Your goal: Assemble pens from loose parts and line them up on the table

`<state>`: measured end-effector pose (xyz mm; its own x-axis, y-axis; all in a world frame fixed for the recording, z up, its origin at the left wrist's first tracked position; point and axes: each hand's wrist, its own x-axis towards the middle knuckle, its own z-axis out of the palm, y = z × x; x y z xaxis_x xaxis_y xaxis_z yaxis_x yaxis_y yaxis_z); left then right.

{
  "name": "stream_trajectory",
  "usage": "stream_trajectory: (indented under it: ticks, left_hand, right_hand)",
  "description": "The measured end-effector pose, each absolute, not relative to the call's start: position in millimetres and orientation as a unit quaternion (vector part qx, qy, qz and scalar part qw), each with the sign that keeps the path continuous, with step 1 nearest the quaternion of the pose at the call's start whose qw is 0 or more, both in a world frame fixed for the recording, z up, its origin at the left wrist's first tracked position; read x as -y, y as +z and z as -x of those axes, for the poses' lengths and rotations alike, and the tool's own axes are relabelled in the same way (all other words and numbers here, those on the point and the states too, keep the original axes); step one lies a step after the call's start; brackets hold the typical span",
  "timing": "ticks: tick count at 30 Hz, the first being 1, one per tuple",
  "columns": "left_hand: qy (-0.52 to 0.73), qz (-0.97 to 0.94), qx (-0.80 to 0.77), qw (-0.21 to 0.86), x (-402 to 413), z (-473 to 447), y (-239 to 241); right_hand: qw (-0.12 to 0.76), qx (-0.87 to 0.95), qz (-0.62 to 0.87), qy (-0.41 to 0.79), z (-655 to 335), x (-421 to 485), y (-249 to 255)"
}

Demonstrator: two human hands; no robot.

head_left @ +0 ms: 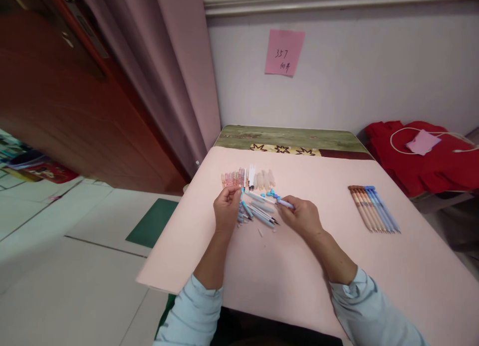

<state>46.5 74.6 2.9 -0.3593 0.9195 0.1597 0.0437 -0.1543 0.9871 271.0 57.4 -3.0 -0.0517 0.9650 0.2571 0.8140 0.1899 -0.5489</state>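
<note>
My left hand (226,207) is closed in a pinch at the left edge of a pile of pen parts. A small light-blue pen part (242,193) shows at its fingertips. In my right hand (302,215) is a lavender-blue pen barrel (285,203), gripped between thumb and fingers and pointing left. Between the hands lie light-blue pen barrels (264,217) and white refills with dark tips, loosely crossed. Several small blue pieces (272,193) sit just beyond the right fingertips. Part of the pile is hidden behind my left hand.
Pink barrels (232,178), upright-laid white refills (252,176) and pale translucent grips (265,179) lie behind the pile. A row of brown-topped and blue-topped pens (374,209) lies on the right of the pale table (280,276). Beyond the right edge is a red cloth (400,156) with a cable.
</note>
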Motion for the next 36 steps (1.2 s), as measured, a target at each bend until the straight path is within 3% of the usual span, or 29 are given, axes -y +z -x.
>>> stream_trajectory:
  ticks: [5,8,17,36]
  left_hand:
    - [0.589,-0.394,-0.455,0.538,-69.7,-58.0,11.9]
    - [0.583,-0.378,-0.422,0.582,-66.7,-64.2,14.2]
    - [0.661,-0.277,-0.406,0.567,-73.7,-56.6,11.0]
    - [0.646,-0.291,-0.385,0.591,-69.6,-62.6,13.4]
  right_hand:
    - [0.376,0.678,0.579,0.253,-263.6,-52.6,-2.6]
    - [0.378,0.682,0.562,0.276,-257.6,-50.5,-5.8]
    - [0.332,0.709,0.576,0.233,-258.0,-46.6,9.0]
    - [0.307,0.736,0.562,0.219,-256.0,-45.9,9.3]
